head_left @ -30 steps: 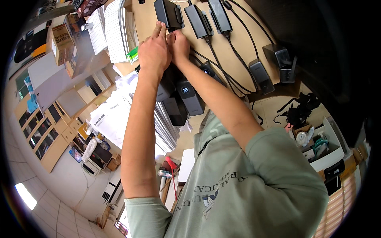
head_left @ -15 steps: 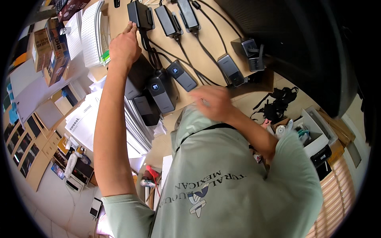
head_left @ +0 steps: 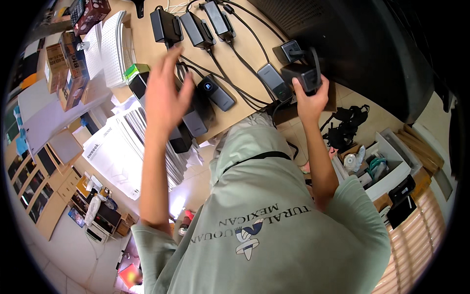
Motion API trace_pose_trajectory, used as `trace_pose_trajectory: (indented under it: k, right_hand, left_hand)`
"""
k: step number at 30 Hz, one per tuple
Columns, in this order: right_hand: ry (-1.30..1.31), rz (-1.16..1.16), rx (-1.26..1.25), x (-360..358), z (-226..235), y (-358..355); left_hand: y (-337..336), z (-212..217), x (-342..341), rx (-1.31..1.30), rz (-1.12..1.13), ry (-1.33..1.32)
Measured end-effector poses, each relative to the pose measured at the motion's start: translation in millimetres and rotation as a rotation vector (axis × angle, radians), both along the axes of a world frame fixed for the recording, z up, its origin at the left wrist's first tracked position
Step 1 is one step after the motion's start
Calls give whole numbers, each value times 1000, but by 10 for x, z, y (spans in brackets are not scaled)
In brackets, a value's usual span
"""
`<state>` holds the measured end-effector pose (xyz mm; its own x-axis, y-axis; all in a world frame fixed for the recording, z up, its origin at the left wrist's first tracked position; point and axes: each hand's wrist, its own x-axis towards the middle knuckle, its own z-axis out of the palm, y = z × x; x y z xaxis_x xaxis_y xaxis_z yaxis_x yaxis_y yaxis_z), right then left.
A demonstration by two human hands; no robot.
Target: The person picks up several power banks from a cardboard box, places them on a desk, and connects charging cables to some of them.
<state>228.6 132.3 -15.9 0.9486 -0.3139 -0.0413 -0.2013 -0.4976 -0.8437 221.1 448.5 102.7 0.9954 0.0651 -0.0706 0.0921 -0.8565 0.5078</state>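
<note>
My right hand (head_left: 313, 100) grips a black boxy device (head_left: 299, 78) by its near side, at the table's right edge. A dark strap-like loop stands up by the device's right side. My left hand (head_left: 169, 93), a little blurred, is raised with its fingers apart and holds nothing. It hovers over the left group of grey power banks (head_left: 197, 120) and partly hides them. A grey power bank with a lit round display (head_left: 215, 93) lies just right of that hand. Another grey power bank (head_left: 273, 81) lies left of the held device.
Three black power adapters (head_left: 166, 25) line the table's far side, their cables running toward the power banks. A small dark block (head_left: 289, 50) sits behind the held device. A large black screen (head_left: 362, 54) borders the right. Stacked papers (head_left: 117, 152) stand at the left.
My left hand has come off the far-left adapter and back toward me, its fingers spreading. My right hand has moved from the table's near edge rightward onto the black boxy device.
</note>
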Motion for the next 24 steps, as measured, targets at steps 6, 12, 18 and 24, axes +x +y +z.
trace_pose_trajectory:
  k: [6,12,18,24]
  right_hand:
    - [330,389,802,-81,691,310]
    - [618,754,761,21,693,935]
    - [685,916,833,88,597,1152]
    - [1013,1084,1335,47,606,1333]
  left_hand:
    - [-736,68,-595,-429,54,3]
    - [-752,-164,-806,-915,518,393]
    - [-705,-187,-1055,-1595,820,344]
    - [-898,-232,-1205,-2449,899,268]
